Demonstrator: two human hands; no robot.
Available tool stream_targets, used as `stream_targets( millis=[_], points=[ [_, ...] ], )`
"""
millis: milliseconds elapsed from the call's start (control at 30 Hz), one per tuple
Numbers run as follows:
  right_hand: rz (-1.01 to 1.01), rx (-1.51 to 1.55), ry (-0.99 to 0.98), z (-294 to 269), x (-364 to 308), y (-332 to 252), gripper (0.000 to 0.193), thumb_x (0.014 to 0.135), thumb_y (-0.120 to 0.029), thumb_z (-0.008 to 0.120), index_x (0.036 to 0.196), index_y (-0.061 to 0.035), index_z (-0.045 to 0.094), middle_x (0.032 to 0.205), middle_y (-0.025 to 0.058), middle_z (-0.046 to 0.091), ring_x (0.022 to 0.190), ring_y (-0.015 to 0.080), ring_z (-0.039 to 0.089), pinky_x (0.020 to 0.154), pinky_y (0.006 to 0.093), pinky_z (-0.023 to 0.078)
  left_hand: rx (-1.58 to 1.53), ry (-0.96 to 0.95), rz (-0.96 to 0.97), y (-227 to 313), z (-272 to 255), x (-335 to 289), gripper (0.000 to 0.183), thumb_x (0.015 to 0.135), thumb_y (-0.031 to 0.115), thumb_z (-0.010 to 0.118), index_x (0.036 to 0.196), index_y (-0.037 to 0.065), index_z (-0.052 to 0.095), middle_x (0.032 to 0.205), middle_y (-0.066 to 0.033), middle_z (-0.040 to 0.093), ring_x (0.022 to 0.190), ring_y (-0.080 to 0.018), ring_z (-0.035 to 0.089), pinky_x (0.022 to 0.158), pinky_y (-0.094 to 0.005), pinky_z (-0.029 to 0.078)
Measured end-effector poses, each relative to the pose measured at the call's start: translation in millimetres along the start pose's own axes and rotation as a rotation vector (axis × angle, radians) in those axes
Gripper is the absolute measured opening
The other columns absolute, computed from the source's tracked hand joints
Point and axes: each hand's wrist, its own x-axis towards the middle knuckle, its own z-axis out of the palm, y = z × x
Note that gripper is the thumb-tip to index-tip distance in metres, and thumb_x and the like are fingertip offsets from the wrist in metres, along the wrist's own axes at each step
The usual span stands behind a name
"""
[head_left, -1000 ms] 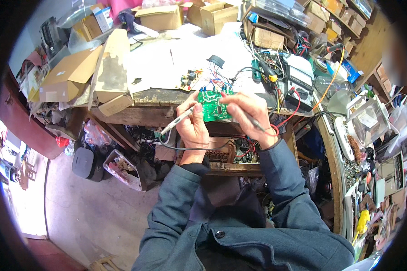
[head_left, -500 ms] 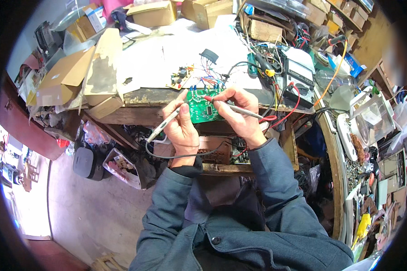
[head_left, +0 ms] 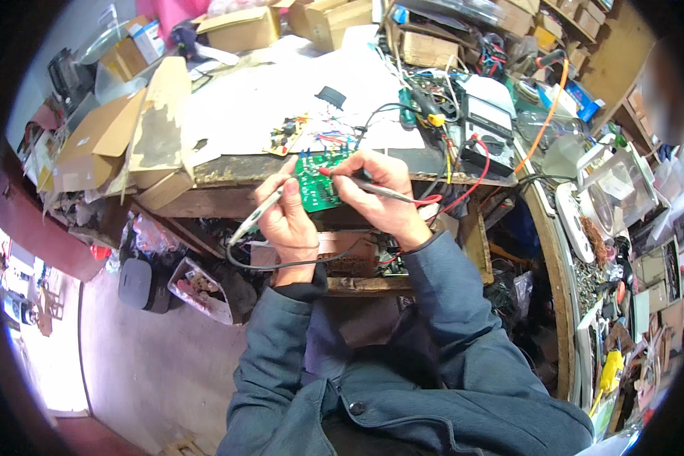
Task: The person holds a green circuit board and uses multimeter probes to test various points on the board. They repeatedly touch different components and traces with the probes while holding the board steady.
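Observation:
A green circuit board (head_left: 318, 199) is held at the bench's front edge, its solder side showing and wires running from its far edge. My left hand (head_left: 292, 228) is closed on a grey test probe (head_left: 252, 219) with a black lead and is at the board's left edge; its fingers partly hide that edge. My right hand (head_left: 384, 199) pinches a second test probe (head_left: 386, 191), which has a red tip and a red lead. That tip is at the board's upper middle; contact is too small to make out. Behind lies a smaller board (head_left: 285, 135) with coloured components.
An analog multimeter (head_left: 488, 125) stands right of the board, with a red lead plugged in. A green-handled tool (head_left: 407, 110) and tangled cables lie beside it. Cardboard boxes (head_left: 99, 159) crowd the left. Below the bench, an open drawer (head_left: 365, 286) holds parts.
The whole view has shifted, so the bench and hands appear further left. The red probe tip has moved slightly left and down across the board. Both hands keep their grip.

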Motion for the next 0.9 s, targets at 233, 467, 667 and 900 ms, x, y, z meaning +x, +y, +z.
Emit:
stream_targets(
  millis=[233,467,667,900],
  points=[
    [-0.033,0.018,-0.008,0.2,1.4,-1.8,0.006,0.091,-0.006,0.073,0.095,-0.0015,0.072,0.078,0.0046,0.070,0.071,0.0081,0.063,0.063,0.0270,0.051,0.065,0.012,-0.027,-0.8,-4.5,0.7,0.024,0.112,0.023,0.058,0.118,0.000,0.054,0.128,-0.0252,0.071,0.116,-0.0250,0.067,0.103,-0.0383,0.052],
    [-0.016,-0.028,-0.006,-0.4,1.3,-2.3,0.007,0.090,-0.007,0.074,0.095,-0.0023,0.072,0.076,0.0055,0.068,0.068,0.0092,0.062,0.063,0.0275,0.051,0.044,0.025,0.030,-2.0,3.1,1.9,0.022,0.112,0.024,0.058,0.118,0.003,0.056,0.127,-0.0204,0.073,0.105,-0.0166,0.065,0.095,-0.0301,0.053],
    [-0.060,-0.027,0.023,2.0,1.9,-2.9,0.005,0.090,-0.004,0.074,0.091,-0.0017,0.069,0.076,0.0049,0.069,0.067,0.0069,0.061,0.061,0.0265,0.050,0.036,0.020,0.057,-4.6,-2.2,0.5,0.022,0.112,0.025,0.058,0.118,0.004,0.055,0.127,-0.0181,0.073,0.098,-0.0104,0.061,0.089,-0.0249,0.051],
    [-0.038,-0.040,0.005,1.7,1.6,-3.8,0.006,0.090,-0.004,0.074,0.092,-0.0019,0.069,0.076,0.0050,0.068,0.067,0.0072,0.060,0.061,0.0268,0.050,-0.005,0.015,0.048,-2.4,-0.6,2.6,0.021,0.111,0.022,0.059,0.119,0.002,0.057,0.128,-0.0215,0.072,0.111,-0.0185,0.065,0.100,-0.0324,0.052]
  ],
)
